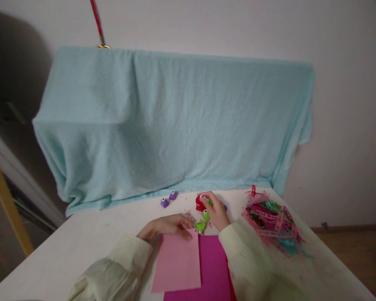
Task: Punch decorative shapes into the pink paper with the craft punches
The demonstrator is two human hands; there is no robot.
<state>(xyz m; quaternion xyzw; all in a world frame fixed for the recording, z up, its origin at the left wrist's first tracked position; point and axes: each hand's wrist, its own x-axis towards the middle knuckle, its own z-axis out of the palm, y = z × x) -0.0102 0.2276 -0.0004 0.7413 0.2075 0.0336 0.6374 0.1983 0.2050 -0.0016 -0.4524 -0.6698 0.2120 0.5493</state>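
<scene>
While the left hand (pixel 171 225) is pinching the pink sheet (pixel 178 263) by its top edge, the right hand (pixel 218 210) is clasping the red punch (pixel 199 204) just beyond; green punches (pixel 201 226) are sitting between both grips, so any low sweep would probably be risking a knock.

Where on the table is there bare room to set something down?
The widest bare patch of table lies between the blue towel and left sleeve, left of the two purple punches. A narrower gap separates right hand and strip pile. It's crowded around the red punch and green punches.
</scene>
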